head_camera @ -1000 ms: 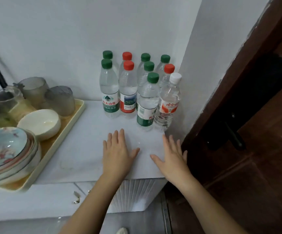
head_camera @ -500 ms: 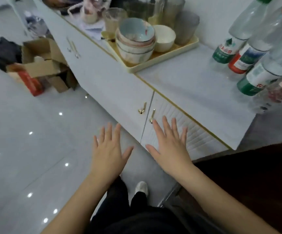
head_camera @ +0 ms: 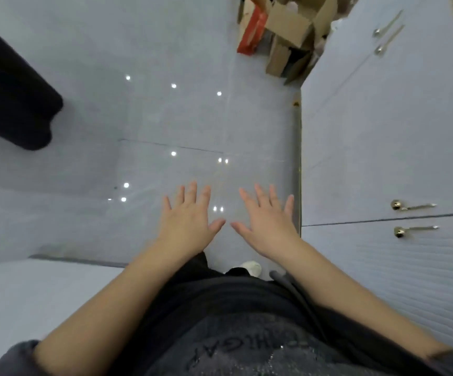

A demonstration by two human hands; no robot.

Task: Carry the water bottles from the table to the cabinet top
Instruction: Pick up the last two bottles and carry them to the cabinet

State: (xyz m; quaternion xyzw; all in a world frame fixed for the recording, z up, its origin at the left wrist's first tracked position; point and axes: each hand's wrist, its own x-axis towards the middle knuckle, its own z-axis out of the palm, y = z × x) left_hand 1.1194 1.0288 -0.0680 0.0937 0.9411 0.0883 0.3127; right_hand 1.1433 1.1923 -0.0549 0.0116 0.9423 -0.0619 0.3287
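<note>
Head view, looking straight down. Far left, a black rounded shape (head_camera: 8,90) lies on glossy pale grey floor tiles (head_camera: 111,118). Near centre, the left hand (head_camera: 187,221) and right hand (head_camera: 266,223) hover side by side, fingers spread, holding nothing. At right stands the white cabinet (head_camera: 382,131) with gold handles. The clear plastic water bottles, seen on its top a second ago, are out of frame. The person has probably turned away to fetch more.

Cabinet (head_camera: 388,131) right; cardboard boxes (head_camera: 287,31) on floor (head_camera: 111,104) ahead.
</note>
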